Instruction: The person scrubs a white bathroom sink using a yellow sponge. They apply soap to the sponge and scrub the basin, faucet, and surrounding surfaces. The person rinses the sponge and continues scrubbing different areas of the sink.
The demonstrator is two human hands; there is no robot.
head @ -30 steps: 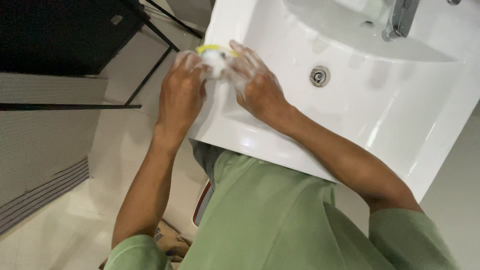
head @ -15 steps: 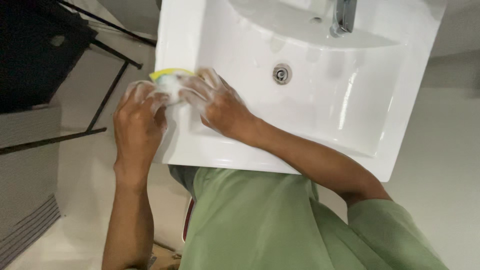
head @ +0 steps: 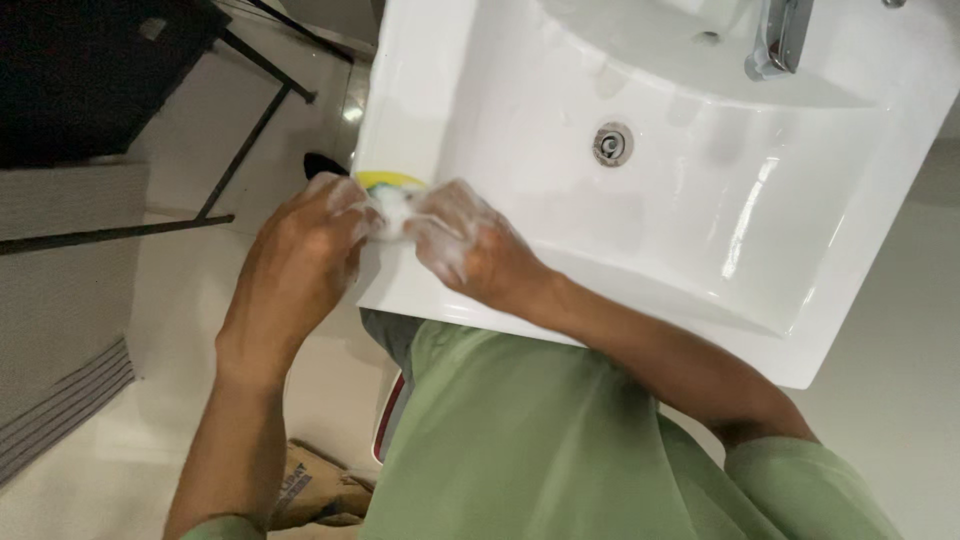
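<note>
Both hands are soapy and pinched on a yellow sponge [head: 390, 195] at the sink's [head: 700, 250] front left corner: left hand [head: 300, 255] and right hand [head: 465, 245] squeezing it between fingertips. I'd keep it over the basin so suds drip inside. Foam hides most of the sponge, and the tap [head: 775, 40] is cut off.

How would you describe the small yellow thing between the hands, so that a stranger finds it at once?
Start at the white sink and go to its front left corner. There the left hand and right hand, both soapy, meet around a foam-covered sponge. Its yellow edge is the only bright colour on the white rim.
</note>
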